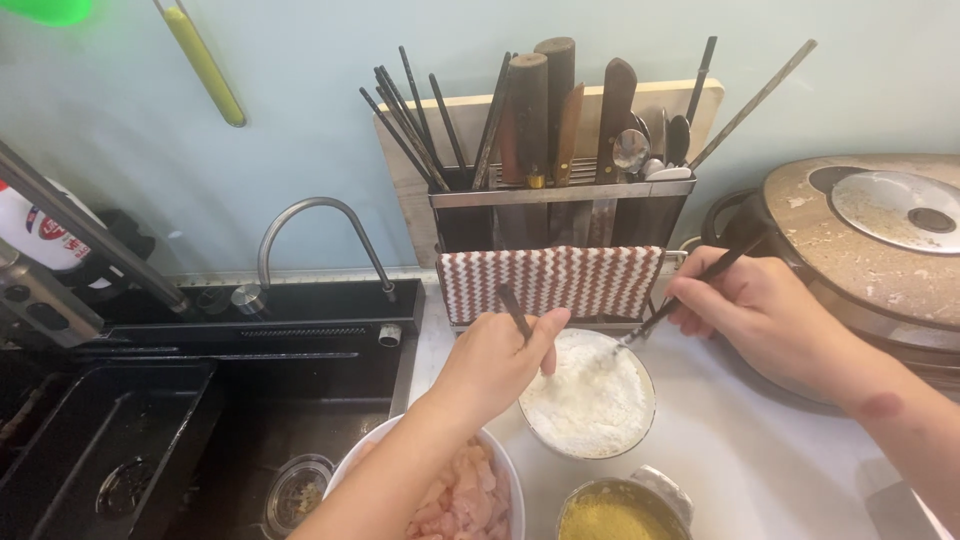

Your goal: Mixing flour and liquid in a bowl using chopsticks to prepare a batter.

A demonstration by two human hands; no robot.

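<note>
Pale blue wall is backing a white worktop [740, 450], with a black sink [150, 420] and curved tap [315, 215] lying beyond its left edge. At the back edge a rack [560, 205] is holding knives and chopsticks in front of a board, and a striped cloth [550, 280] is hanging from it. A cooker [880, 240] is sitting at the right edge, partly cut off by the frame.

The left hand [495, 365] is reaching in from the bottom, fingers clenched around a dark stick [515, 310] whose lower end is hidden inside the fist, directly over the flour bowl [590, 400]. The right hand [760, 310] is coming in from the right edge, pinching a second dark stick [690, 290] that is slanting down into the flour; its tip is hard to make out against the white.

The flour bowl is standing near the worktop's middle, just in front of the cloth. A meat bowl [460, 495] is sitting at the front edge, partly hidden by the left forearm and cut off below. Beside it a yellow bowl [620, 510] is also being cropped by the frame.
</note>
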